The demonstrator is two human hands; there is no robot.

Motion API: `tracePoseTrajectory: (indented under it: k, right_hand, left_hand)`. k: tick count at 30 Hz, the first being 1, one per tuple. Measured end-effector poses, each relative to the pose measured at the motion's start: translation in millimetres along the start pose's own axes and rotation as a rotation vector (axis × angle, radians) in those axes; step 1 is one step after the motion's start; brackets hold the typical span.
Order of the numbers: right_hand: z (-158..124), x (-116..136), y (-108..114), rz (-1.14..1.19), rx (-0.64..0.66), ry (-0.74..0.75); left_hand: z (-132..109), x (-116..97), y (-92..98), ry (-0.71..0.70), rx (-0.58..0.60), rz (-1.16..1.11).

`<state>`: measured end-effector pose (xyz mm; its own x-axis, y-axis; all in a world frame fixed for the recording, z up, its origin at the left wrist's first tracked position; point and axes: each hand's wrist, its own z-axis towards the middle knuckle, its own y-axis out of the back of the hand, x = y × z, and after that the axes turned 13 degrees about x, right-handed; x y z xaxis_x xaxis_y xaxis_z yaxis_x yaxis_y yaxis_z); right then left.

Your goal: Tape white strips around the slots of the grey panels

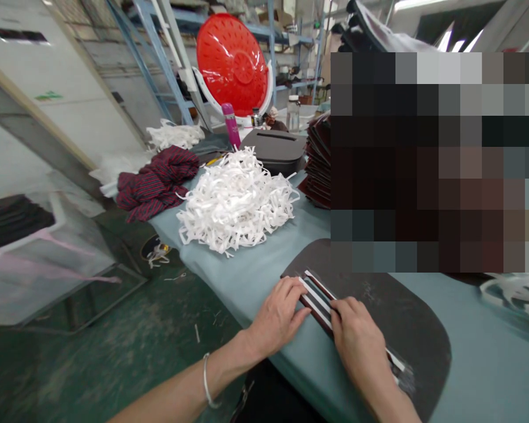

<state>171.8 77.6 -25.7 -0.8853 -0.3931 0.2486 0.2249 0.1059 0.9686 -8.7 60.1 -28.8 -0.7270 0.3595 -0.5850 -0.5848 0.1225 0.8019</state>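
Note:
A narrow dark reddish-brown piece with white strips along its length (316, 303) lies on a dark, round-cornered mat (417, 320). My left hand (278, 315) is closed on its far left end, with the fingertips on top and the thumb at the near edge. Farther along, my right hand (360, 343) has its fingers bent over the same piece and covers its middle. The piece's near end, or another strip like it, shows beyond my right wrist with something clear and shiny at its tip; I cannot tell which.
A heap of white ribbon-like strips (240, 200) sits on the blue-green tablecloth (211, 267). Behind are a black case (275, 147), a pink bottle (231, 126) and a red basket (233, 64). Stacked dark pieces (318, 161) stand right. A pixelated block hides the upper right.

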Motion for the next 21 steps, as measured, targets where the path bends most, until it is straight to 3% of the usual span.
tracePoseTrajectory:
  k: [5, 9, 12, 15, 21]
  right_hand:
    - [34.7, 39.2, -5.1, -0.066, -0.038, 0.073]
    - [28.5, 47.4, -10.4, -0.259, -0.075, 0.123]
    - [3.4, 33.0, -12.4, -0.384, -0.086, 0.119]
    - [-36.8, 2.5, -12.7, -0.424, -0.085, 0.143]
    - [-111.8, -51.4, -4.4, -0.321, -0.169, 0.267]
  left_hand:
    - [1.7, 2.5, -0.2, -0.014, 0.007, 0.038]
    - [4.4, 5.0, 0.6, -0.05, 0.087, 0.123]
    - [5.1, 5.8, -0.5, -0.051, 0.09, 0.199]
    - [5.0, 5.7, -2.1, -0.052, 0.081, 0.248]
    - [5.4, 6.3, -4.7, -0.064, 0.093, 0.304]
